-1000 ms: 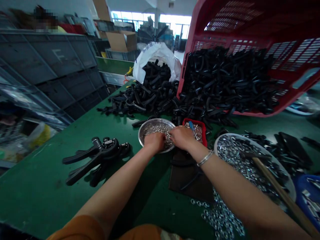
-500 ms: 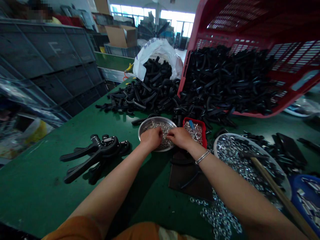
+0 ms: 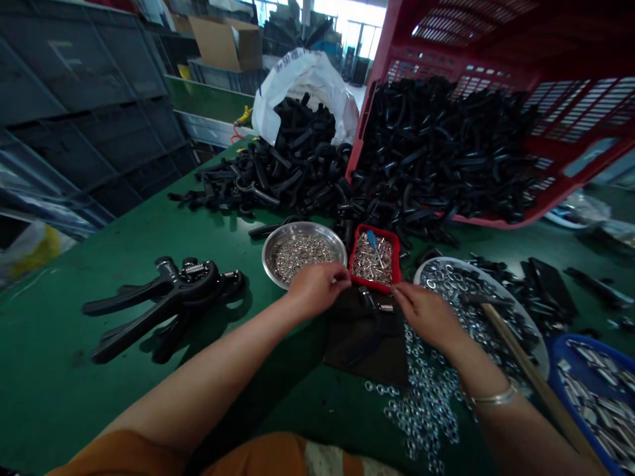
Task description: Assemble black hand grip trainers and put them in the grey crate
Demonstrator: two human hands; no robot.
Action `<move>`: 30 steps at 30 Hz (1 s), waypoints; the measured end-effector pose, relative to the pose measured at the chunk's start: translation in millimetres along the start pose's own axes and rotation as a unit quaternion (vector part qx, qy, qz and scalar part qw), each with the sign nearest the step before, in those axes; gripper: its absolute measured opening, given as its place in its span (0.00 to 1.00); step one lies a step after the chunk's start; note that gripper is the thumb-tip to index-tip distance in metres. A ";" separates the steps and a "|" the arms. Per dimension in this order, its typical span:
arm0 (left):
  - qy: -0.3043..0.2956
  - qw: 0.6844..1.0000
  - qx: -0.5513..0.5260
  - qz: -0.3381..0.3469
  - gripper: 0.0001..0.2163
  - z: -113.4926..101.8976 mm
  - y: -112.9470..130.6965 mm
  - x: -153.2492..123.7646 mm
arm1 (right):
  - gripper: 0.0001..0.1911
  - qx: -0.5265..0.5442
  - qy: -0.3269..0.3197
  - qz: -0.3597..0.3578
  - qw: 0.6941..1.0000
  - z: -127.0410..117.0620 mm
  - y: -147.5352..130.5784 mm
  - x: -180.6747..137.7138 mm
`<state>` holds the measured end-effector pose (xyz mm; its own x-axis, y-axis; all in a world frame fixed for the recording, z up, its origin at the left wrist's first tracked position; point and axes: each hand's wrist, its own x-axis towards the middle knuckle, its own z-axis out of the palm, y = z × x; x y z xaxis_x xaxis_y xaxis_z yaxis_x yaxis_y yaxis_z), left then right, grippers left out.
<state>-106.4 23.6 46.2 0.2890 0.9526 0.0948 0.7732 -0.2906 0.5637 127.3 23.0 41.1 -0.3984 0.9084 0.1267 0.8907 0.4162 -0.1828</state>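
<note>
My left hand (image 3: 320, 289) is closed in a pinch just in front of the metal bowl (image 3: 268, 264) of small metal pieces. What its fingertips hold, if anything, is too small to make out. My right hand (image 3: 430, 316) is also pinched, near the front right corner of the red tray (image 3: 395, 261); its contents are hidden too. Between the hands, a black clamp-like part (image 3: 368, 303) with a small spring (image 3: 386, 308) lies on a dark plate (image 3: 389, 370). Small metal pins and a blue-handled screwdriver (image 3: 372, 239) are in the red tray.
Black clamps (image 3: 173, 291) with springs lie at left. Black parts (image 3: 288, 172) are heaped behind, beside a red crate (image 3: 360, 132) and white bag (image 3: 268, 112). To the right stand a tub of rings (image 3: 449, 281), a hammer (image 3: 520, 363) and a blue basin (image 3: 555, 370). Loose nuts (image 3: 426, 410) lie in front.
Both hands have left the metal bowl and moved right and toward me. The right hand has gone further, past the red tray. The view has shifted slightly.
</note>
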 end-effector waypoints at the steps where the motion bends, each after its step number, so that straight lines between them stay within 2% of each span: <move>1: -0.019 0.999 -0.010 0.027 0.07 6.9 8.8 -3.0 | 0.15 0.000 0.007 0.001 1.000 2.4 5.8 -9.9; 4: -0.052 0.998 0.002 0.047 0.06 27.0 27.0 -8.8 | 0.14 0.019 0.037 0.004 0.999 11.4 15.5 -30.9; 8: -0.033 0.998 0.016 0.052 0.07 42.3 28.5 -9.3 | 0.14 0.034 0.078 0.017 0.996 22.5 15.5 -39.1; 13: -0.006 0.997 0.012 0.073 0.06 47.0 22.7 -9.8 | 0.14 0.023 0.098 0.021 0.995 32.3 13.8 -35.4; 22: 0.007 0.998 0.012 0.068 0.07 50.2 23.3 -11.0 | 0.13 -0.004 0.089 0.000 0.996 34.8 19.3 -35.8; 25: 0.007 0.998 0.016 0.068 0.07 50.4 23.6 -11.4 | 0.12 -0.076 0.059 -0.002 0.995 30.0 10.8 -36.0; 28: 0.007 0.997 0.022 0.070 0.08 50.8 24.8 -12.5 | 0.11 -0.207 -0.014 0.004 0.978 21.7 -3.7 -33.0; 30: 0.009 0.997 0.022 0.069 0.08 50.9 25.5 -13.1 | 0.11 -0.243 -0.054 0.010 0.968 15.5 -9.8 -29.8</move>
<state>-61.7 -0.9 17.6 0.3839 0.9047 0.1846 0.7507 -0.4223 0.5081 127.0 -7.5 24.1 -0.3778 0.9257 0.0206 0.8856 0.3548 0.2998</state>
